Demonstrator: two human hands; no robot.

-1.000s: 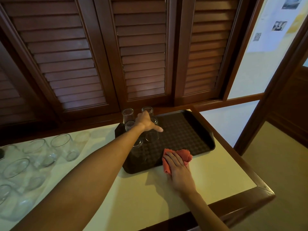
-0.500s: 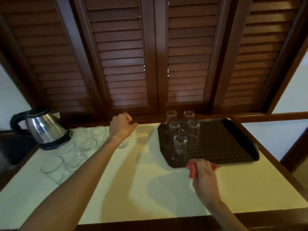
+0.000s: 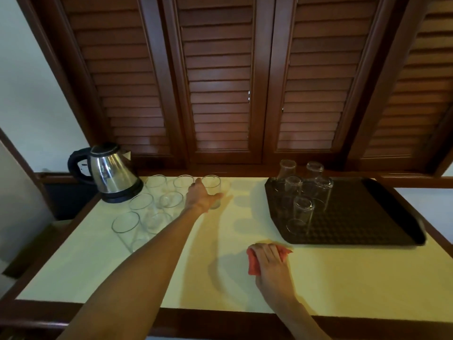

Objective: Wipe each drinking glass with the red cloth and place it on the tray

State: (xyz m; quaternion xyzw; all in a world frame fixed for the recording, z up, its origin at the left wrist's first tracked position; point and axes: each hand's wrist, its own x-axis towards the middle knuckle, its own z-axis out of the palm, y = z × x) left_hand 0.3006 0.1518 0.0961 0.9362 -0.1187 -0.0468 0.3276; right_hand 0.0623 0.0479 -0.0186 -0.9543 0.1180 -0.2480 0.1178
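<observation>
Glasses waiting: a group of clear upright drinking glasses (image 3: 157, 204) stands on the pale yellow countertop (image 3: 171, 278) at the far left, just right of the steel electric kettle with black handle and base (image 3: 110, 173).
Glass in hand: the rightmost clear tumbler of the far row (image 3: 212, 186) stands upright on the counter; half a second ago the left hand was a fist above the group, and now it is wrapped round this one.
Left hand: the left hand (image 3: 202, 198) reaches far across the counter, thumb and fingers curled about the tumbler's lower part.
Right hand: the right hand (image 3: 270, 260) lies flat on the crumpled red cloth (image 3: 255, 265), fingers fairly straight, pressing it to the counter near the front; whether any finger pinches the cloth I cannot tell.
Cloth: it sits just in front of the tray's near left corner, clear of the rim, whereas half a second ago it touched the tray edge.
Tray: the dark brown textured plastic tray (image 3: 367, 217) lies at the far right of the counter.
Glasses done: five clear glasses stand upside down (image 3: 302, 192) on the tray's left part, the same count as before.
Backdrop: dark wooden louvred shutters (image 3: 220, 82) rise behind the counter.
</observation>
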